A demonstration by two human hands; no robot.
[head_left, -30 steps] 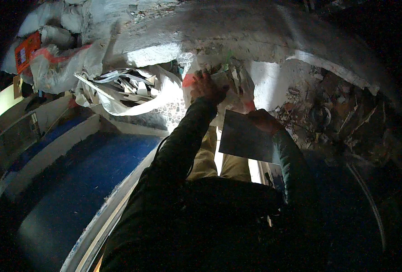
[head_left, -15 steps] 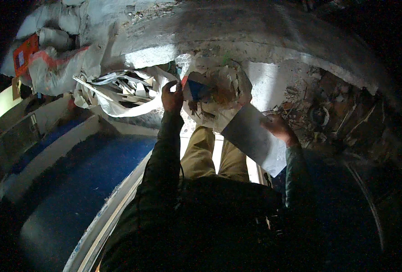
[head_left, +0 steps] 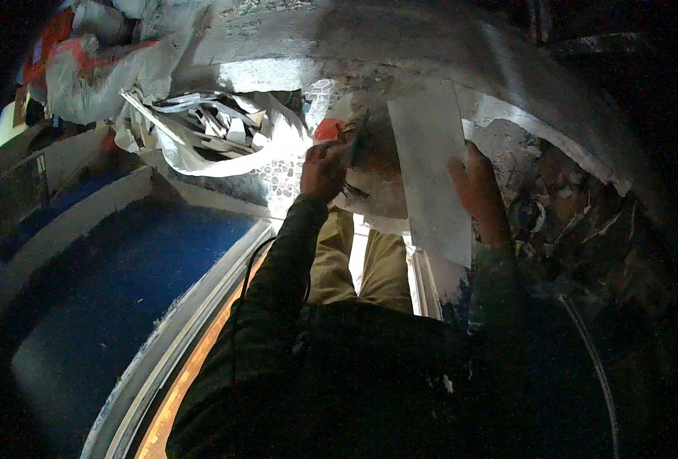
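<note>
My right hand (head_left: pixel 478 191) is closed on the side edge of a long, flat, pale sheet (head_left: pixel 430 168), held nearly upright in front of me. The sheet covers the right part of an open pale sack (head_left: pixel 381 223) that has dark brown contents. Over the sack's left side, my left hand (head_left: pixel 324 172) is closed, its fingers curled near a red patch (head_left: pixel 329 128). Shadow hides what, if anything, is between those fingers. My legs (head_left: pixel 331 256) are below the sack.
At left, a white sack (head_left: pixel 220 167) is filled with broken strips and flat scraps. Loose rubble (head_left: pixel 560 183) is heaped at right. A blue surface (head_left: pixel 155 260) with a pale raised edge lies at lower left. A rough concrete ledge (head_left: pixel 270 42) runs across the far side.
The sheet has turned from slanted to nearly upright and come over the sack, with my right hand farther up. My left hand has moved right and nearer me. The view has shifted slightly.
</note>
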